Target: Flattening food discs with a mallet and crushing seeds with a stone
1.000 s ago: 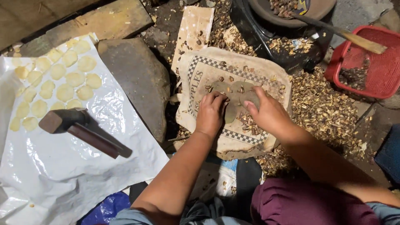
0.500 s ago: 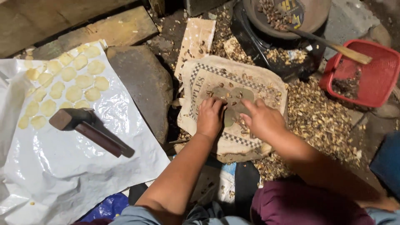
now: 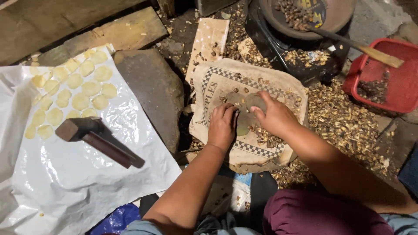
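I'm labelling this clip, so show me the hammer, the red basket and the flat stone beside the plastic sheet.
hammer (image 3: pixel 74 129): head view, on its dark metal head.
red basket (image 3: pixel 398 44): head view, on its upper rim.
flat stone (image 3: pixel 150 87): head view, on its bare top face.

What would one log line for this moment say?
left hand: on sack | right hand: on flat stone | husks: right of sack | hammer: on plastic sheet

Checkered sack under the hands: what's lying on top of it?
On the checkered sack lie brown shell bits and a flat grey stone, touched by the left hand and right hand. Whatever sits beneath the palms is covered.
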